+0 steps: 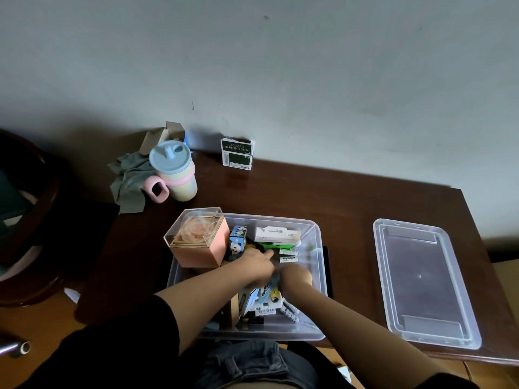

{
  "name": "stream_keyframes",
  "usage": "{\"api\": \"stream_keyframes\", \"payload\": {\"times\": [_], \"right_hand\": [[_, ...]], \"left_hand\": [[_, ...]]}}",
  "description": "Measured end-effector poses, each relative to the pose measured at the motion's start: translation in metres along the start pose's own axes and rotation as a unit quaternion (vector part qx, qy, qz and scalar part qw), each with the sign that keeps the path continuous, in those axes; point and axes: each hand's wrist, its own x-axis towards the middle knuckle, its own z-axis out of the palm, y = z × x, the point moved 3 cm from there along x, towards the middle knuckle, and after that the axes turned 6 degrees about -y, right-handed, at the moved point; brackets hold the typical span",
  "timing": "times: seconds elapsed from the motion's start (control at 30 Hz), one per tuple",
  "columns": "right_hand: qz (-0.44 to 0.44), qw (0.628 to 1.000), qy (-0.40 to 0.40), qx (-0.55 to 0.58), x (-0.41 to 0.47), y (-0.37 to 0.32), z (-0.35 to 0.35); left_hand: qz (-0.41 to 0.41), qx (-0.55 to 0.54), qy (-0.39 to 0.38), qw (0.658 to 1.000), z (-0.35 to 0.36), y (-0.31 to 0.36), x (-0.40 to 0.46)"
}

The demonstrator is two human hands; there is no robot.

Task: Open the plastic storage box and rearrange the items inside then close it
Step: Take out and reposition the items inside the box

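The clear plastic storage box (318,248) stands open on the dark wooden table, near its front edge. Its clear lid (424,282) lies flat on the table to the right. Inside the box sit a pink box with a clear top and a rose (199,240), a blue panda carton (237,242), a white carton (276,234), green packets and small tubes. Both hands reach into the middle of the box. My left hand (258,266) is curled over items there. My right hand (296,276) touches a light blue packet (266,290); its fingers are hidden.
A pastel cup with a blue lid and pink handle (174,172) stands at the table's back left beside a grey cloth (127,181) and an open carton. A green-and-white pack (238,153) leans against the wall. A dark chair (25,220) is at left.
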Motion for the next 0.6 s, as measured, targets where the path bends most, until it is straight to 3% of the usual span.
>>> {"api": "stream_keyframes", "payload": {"times": [0.1,0.4,0.6], "right_hand": [[-0.028,0.999,0.016,0.040,0.001,0.001,-0.002],[-0.052,0.994,0.091,0.005,0.006,0.003,-0.024],[-0.029,0.996,0.079,0.013,0.006,0.004,-0.033]], "left_hand": [[0.003,-0.011,-0.008,1.000,-0.001,-0.001,-0.002],[0.007,-0.027,-0.033,0.999,0.002,-0.003,-0.001],[0.028,-0.003,-0.039,0.999,-0.004,-0.001,-0.009]]}}
